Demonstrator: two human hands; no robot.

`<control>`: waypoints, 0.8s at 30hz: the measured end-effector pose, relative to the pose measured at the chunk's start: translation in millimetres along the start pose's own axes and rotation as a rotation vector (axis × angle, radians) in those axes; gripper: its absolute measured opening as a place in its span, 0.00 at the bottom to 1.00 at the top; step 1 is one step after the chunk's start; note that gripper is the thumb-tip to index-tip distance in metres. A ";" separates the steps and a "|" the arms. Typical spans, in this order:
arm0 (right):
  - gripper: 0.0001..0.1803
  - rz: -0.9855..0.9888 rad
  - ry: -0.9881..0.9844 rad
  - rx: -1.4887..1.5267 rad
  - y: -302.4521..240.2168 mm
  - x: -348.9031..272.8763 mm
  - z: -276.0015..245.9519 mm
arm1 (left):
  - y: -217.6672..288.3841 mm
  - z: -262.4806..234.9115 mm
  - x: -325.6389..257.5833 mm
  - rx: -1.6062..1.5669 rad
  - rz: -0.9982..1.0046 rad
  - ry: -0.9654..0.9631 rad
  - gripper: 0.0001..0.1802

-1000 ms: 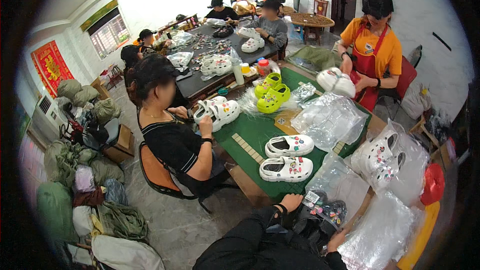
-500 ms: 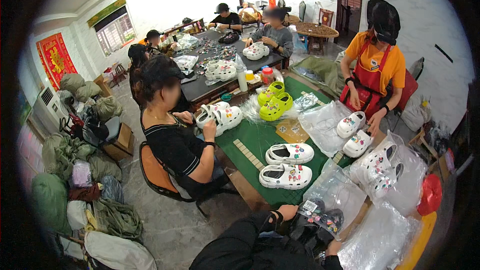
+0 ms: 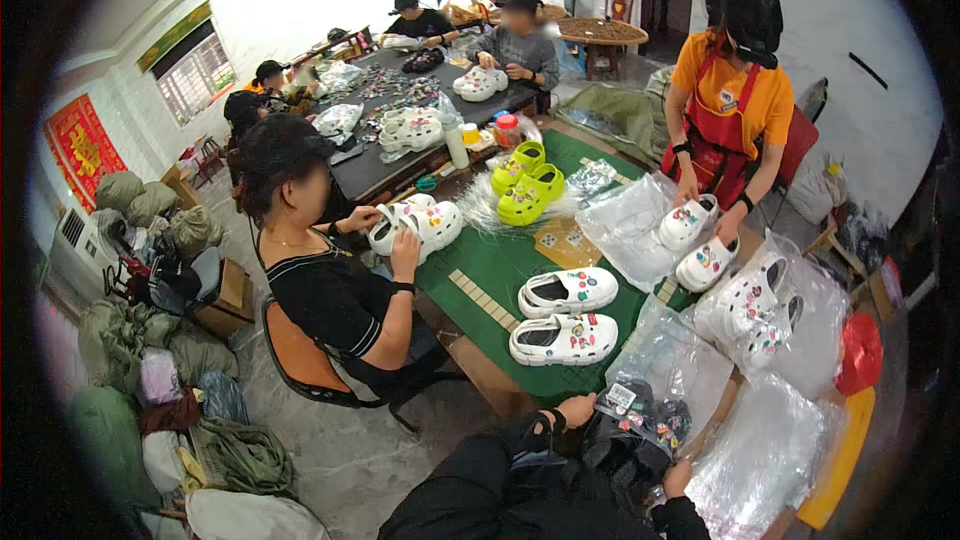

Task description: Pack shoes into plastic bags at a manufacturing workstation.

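Observation:
Near the table's front edge, my left hand (image 3: 577, 410) grips the left edge of a clear plastic bag (image 3: 622, 397). Inside it show a white label, dark shapes and small colourful charms; what the dark shapes are I cannot make out. My right hand (image 3: 678, 478) is closed at the bag's lower right edge, its fingers partly hidden. Just beyond the bag stands a pair of white clogs, a nearer clog (image 3: 563, 340) and a farther clog (image 3: 568, 292), both dotted with charms. Beside the bag lies an empty-looking clear plastic sleeve (image 3: 680, 355).
More white clogs (image 3: 745, 305) in clear plastic and a stack of plastic bags (image 3: 760, 450) lie at right, by a red round object (image 3: 861, 354). Lime clogs (image 3: 530, 195) stand on the green mat (image 3: 470, 335). Co-workers at left and right handle white clogs; others sit at a dark table (image 3: 370, 175).
My right hand has come up into fuller view along the bag's edge. The bag has tilted slightly. The co-worker in orange has shifted a hand onto the farther white clog. The view has swung slightly.

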State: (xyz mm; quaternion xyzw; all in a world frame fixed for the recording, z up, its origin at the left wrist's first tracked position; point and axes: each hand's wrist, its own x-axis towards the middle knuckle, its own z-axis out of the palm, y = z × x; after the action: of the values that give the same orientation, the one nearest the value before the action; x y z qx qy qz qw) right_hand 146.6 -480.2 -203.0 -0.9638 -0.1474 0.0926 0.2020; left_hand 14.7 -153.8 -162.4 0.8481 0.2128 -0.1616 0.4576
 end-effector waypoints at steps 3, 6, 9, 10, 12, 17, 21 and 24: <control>0.07 0.013 -0.006 -0.012 -5.4 -10.6 -9.3 | 2.6 -4.1 -1.6 0.140 0.114 -0.001 0.10; 0.12 -0.056 0.146 0.395 -10.3 -26.2 -11.9 | -6.0 -1.7 2.9 -0.060 0.147 0.014 0.08; 0.13 0.082 0.040 0.559 -17.0 -17.8 -3.2 | -56.4 20.9 12.7 -0.358 0.698 0.263 0.07; 0.14 0.185 0.127 0.774 -17.6 -11.6 13.6 | -51.5 22.9 13.1 -0.367 0.459 0.301 0.06; 0.13 0.303 0.202 0.684 -29.3 -9.2 15.8 | -11.1 1.4 4.3 -0.384 0.141 0.258 0.04; 0.16 0.498 0.103 0.617 -56.6 -12.6 -4.8 | -2.0 -4.7 2.8 -0.570 -0.060 0.156 0.02; 0.15 0.529 0.131 0.477 -42.1 -11.9 -0.5 | 8.1 -12.9 9.1 -0.530 -0.114 0.021 0.05; 0.14 0.506 0.137 0.424 -4.4 -7.8 30.9 | 10.2 -10.3 14.4 -0.579 -0.152 0.092 0.06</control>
State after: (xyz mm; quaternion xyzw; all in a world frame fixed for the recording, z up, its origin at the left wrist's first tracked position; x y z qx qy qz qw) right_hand 130.8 -467.6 -228.1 -0.9103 0.1329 0.1032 0.3782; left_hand 33.0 -147.0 -156.5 0.6704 0.3335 -0.0896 0.6568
